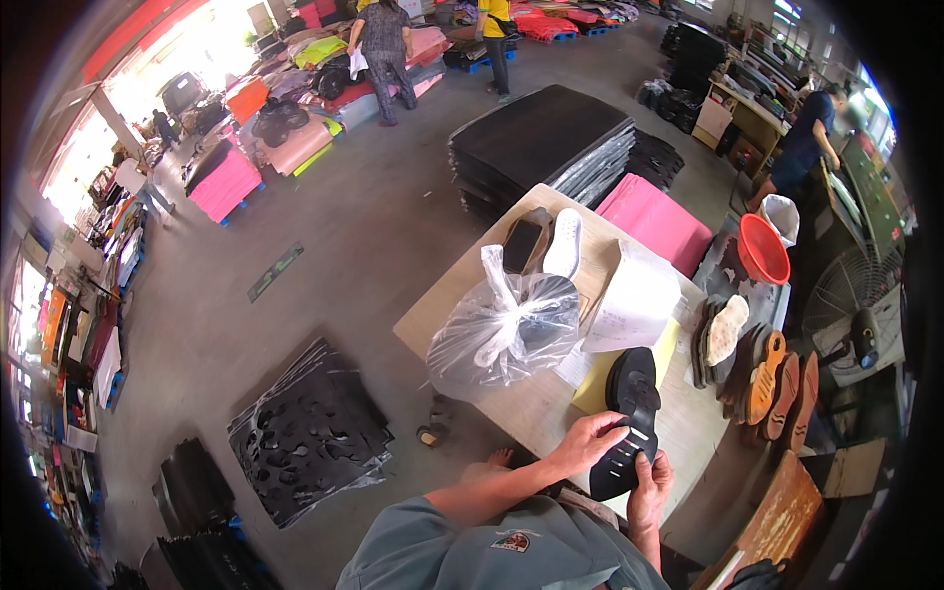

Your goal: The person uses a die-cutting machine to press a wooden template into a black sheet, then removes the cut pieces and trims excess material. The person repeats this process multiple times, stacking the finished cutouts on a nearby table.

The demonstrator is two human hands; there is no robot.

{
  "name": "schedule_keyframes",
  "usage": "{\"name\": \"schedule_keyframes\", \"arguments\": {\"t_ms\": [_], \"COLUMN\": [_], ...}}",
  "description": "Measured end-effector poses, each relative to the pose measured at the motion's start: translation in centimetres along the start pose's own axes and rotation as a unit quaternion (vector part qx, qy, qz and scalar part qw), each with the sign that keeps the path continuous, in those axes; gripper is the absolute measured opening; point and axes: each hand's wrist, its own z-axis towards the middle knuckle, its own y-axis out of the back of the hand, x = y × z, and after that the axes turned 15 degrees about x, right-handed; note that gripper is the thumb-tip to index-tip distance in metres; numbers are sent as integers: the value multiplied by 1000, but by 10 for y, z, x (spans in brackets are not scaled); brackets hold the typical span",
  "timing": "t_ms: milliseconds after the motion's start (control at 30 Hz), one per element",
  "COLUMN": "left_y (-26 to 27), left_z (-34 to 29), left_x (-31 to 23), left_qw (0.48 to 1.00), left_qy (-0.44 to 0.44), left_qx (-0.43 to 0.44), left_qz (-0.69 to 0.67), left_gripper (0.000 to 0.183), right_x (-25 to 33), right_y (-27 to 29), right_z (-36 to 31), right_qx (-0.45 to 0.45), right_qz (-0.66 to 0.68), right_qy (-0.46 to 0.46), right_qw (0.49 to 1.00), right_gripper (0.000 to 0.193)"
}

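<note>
Over the near edge of the light wooden table [688, 433], a black slotted shoe sole [618, 467] is held between my two hands. My left hand [590, 441] pinches its upper left side near a row of light slots. Against its right edge, my right hand [650, 484] closes with thumb and fingers. Just beyond it are more black soles [632, 379], partly over a yellow sheet [598, 382]. Left of them sits a knotted clear plastic bag [506, 329] with dark contents. A white sole [563, 244] and a phone [522, 244] lie farther back.
White papers [634, 300] lie on the table. Brown and orange soles [767, 379] stand at the right, near a red basin [764, 249] and a fan [860, 324]. Black sheets [541, 133] and pink sheets [654, 221] are stacked beyond. Cut black sheets [310, 433] lie on the floor. Several people are farther off.
</note>
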Motion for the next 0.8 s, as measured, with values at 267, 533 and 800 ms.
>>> {"name": "schedule_keyframes", "arguments": {"t_ms": [267,533,800], "left_y": [-3,-3,-2], "left_z": [-6,-8,-4], "left_x": [-6,-6,-2], "left_qw": [1000,1000,1000], "left_qy": [8,13,14], "left_qx": [4,7,4], "left_qz": [6,14,-2], "left_gripper": [27,29,30], "right_x": [1,1,2], "right_y": [-4,-5,0], "right_z": [-8,-11,-15], "right_qx": [-14,-12,1], "right_qz": [11,-1,-17], "right_qy": [-2,-15,-26], "right_qw": [1000,1000,1000], "right_gripper": [7,10,9]}}
